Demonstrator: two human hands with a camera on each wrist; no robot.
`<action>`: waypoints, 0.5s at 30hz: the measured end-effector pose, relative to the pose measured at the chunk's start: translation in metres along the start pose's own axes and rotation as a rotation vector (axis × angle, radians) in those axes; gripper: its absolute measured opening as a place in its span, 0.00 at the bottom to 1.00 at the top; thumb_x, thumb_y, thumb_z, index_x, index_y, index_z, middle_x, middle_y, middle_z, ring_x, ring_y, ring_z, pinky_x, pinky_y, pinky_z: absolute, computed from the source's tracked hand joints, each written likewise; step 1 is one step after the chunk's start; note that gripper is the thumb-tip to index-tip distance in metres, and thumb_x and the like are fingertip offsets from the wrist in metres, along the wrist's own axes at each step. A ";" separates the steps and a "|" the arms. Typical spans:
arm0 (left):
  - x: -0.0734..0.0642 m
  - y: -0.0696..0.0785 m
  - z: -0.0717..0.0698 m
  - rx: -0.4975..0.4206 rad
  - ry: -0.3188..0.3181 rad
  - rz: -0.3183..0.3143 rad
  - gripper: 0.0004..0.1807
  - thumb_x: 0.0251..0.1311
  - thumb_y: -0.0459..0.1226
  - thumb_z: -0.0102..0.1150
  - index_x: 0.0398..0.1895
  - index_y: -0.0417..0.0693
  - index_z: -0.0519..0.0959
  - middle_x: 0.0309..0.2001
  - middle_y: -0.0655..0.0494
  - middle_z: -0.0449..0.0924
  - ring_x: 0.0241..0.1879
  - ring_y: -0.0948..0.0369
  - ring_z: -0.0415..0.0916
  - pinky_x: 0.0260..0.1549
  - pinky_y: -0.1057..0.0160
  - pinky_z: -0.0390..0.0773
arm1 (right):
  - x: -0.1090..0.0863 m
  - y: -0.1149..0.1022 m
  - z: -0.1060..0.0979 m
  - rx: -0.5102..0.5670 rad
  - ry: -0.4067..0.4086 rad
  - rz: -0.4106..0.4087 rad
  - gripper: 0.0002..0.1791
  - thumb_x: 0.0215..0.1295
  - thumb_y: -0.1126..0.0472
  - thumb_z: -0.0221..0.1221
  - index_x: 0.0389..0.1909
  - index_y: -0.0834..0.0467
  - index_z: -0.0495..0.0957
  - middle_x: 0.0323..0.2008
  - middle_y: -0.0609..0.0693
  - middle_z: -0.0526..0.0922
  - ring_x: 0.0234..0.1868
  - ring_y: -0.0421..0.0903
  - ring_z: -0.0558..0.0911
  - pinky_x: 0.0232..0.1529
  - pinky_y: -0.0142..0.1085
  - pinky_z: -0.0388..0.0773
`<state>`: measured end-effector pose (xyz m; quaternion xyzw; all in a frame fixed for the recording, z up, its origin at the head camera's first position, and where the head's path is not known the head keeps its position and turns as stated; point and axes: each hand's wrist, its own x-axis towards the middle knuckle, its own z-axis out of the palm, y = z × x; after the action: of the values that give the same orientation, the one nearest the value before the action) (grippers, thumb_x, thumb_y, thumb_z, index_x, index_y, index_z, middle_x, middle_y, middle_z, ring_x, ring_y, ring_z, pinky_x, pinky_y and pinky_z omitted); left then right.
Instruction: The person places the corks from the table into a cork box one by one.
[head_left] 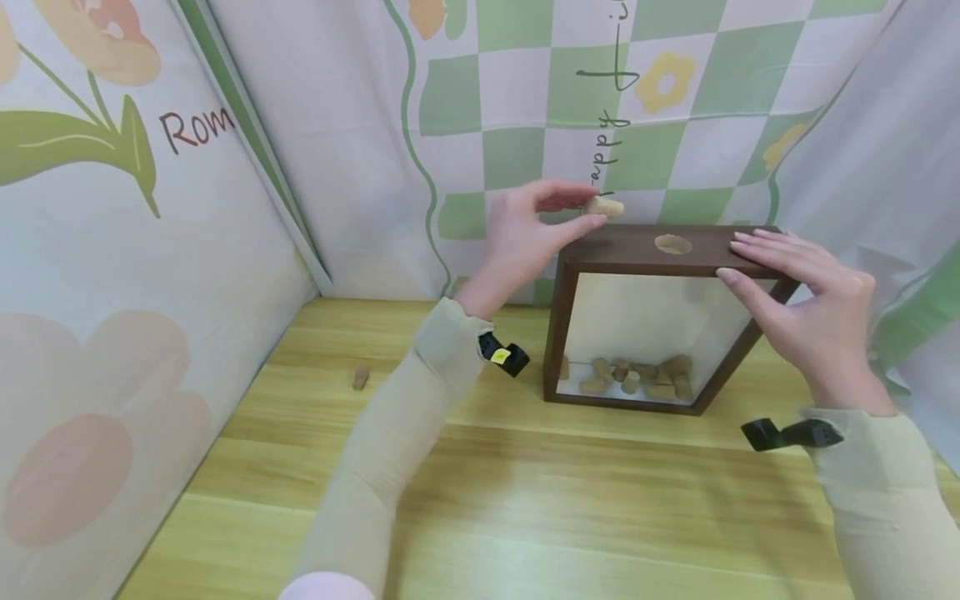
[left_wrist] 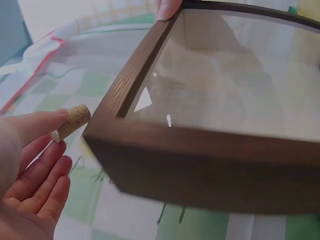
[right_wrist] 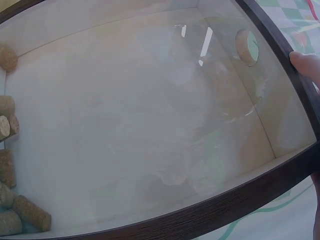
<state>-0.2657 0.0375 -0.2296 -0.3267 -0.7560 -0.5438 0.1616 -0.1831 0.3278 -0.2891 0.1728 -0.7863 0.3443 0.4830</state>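
My left hand (head_left: 525, 229) pinches a cork (head_left: 604, 207) between thumb and fingers, just above the left end of the box top. The same cork (left_wrist: 74, 121) shows in the left wrist view beside the frame's corner. A dark wooden shadow box (head_left: 561, 333) with a glass front stands upright on the table, with a round hole (head_left: 673, 244) in its top. My right hand (head_left: 813, 304) rests on the top right corner, fingers over the top and thumb at the front edge. Several corks (head_left: 632, 382) lie inside along the bottom; some show in the right wrist view (right_wrist: 31, 212).
A single cork (head_left: 361, 378) lies on the wooden table (head_left: 480, 517) left of the box. Behind the box hangs a green and white checked cloth (head_left: 517, 92). Another printed cloth (head_left: 97, 292) borders the table on the left.
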 end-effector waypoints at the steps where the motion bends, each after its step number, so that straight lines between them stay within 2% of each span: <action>1: 0.003 0.002 0.004 0.001 -0.021 0.001 0.18 0.58 0.38 0.76 0.52 0.47 0.87 0.45 0.64 0.87 0.45 0.71 0.80 0.50 0.76 0.73 | 0.000 0.001 0.000 0.000 0.000 0.000 0.16 0.55 0.64 0.76 0.44 0.62 0.89 0.46 0.60 0.87 0.56 0.34 0.81 0.66 0.35 0.69; 5: 0.010 0.008 0.018 0.025 -0.101 0.017 0.17 0.60 0.38 0.74 0.53 0.47 0.86 0.46 0.64 0.86 0.46 0.71 0.79 0.49 0.78 0.72 | -0.001 0.005 0.001 -0.002 -0.002 0.001 0.16 0.55 0.63 0.76 0.44 0.62 0.89 0.46 0.60 0.87 0.56 0.33 0.81 0.66 0.35 0.69; 10: 0.014 0.015 0.033 0.082 -0.206 0.080 0.18 0.63 0.38 0.72 0.55 0.45 0.85 0.51 0.59 0.85 0.49 0.69 0.79 0.49 0.80 0.71 | -0.002 0.011 0.001 -0.014 -0.012 -0.003 0.16 0.55 0.63 0.76 0.45 0.61 0.89 0.47 0.59 0.87 0.57 0.34 0.81 0.66 0.35 0.69; 15: 0.021 0.022 0.044 0.158 -0.292 0.077 0.19 0.65 0.40 0.70 0.58 0.47 0.84 0.55 0.59 0.83 0.49 0.71 0.77 0.49 0.82 0.69 | -0.002 0.014 0.001 -0.015 -0.008 -0.006 0.16 0.54 0.63 0.76 0.45 0.60 0.89 0.47 0.59 0.87 0.56 0.34 0.81 0.66 0.35 0.69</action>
<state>-0.2614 0.0893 -0.2167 -0.4172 -0.7988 -0.4227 0.0961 -0.1914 0.3373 -0.2965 0.1728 -0.7903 0.3363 0.4822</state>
